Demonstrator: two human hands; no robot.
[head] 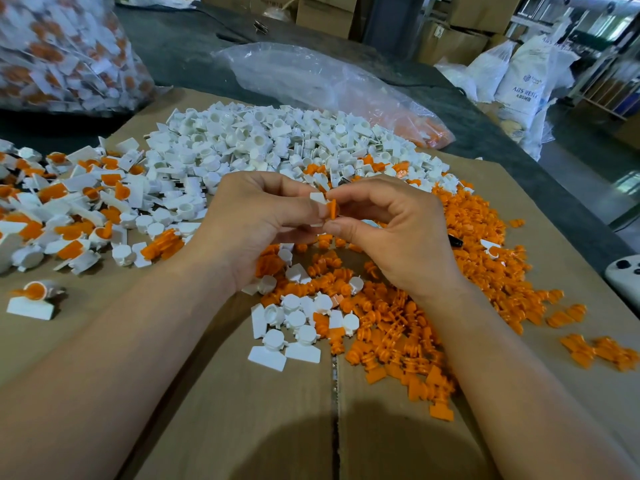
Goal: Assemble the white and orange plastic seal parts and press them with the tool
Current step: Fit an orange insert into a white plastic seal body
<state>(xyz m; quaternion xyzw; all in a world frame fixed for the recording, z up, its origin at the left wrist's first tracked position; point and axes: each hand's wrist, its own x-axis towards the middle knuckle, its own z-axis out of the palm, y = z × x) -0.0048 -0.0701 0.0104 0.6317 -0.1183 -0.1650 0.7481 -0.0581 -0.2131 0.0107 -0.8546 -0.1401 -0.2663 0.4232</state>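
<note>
My left hand [256, 223] pinches a white seal part [318, 198] between thumb and fingers above the cardboard. My right hand [391, 230] pinches an orange seal part [332, 209] and holds it against the white one. Loose white parts [263, 140] lie heaped behind the hands. Loose orange parts [467, 237] spread to the right and below. Joined white-and-orange seals [69, 209] lie in a pile at the left. A dark tool tip [455, 241] shows among the orange parts beside my right hand.
The parts lie on flattened cardboard [242, 410] over a dark table. A bulging clear bag of finished seals [65, 50] sits at the back left. A nearly empty plastic bag [332, 88] lies behind the white heap. A white controller [623, 275] rests at the right edge.
</note>
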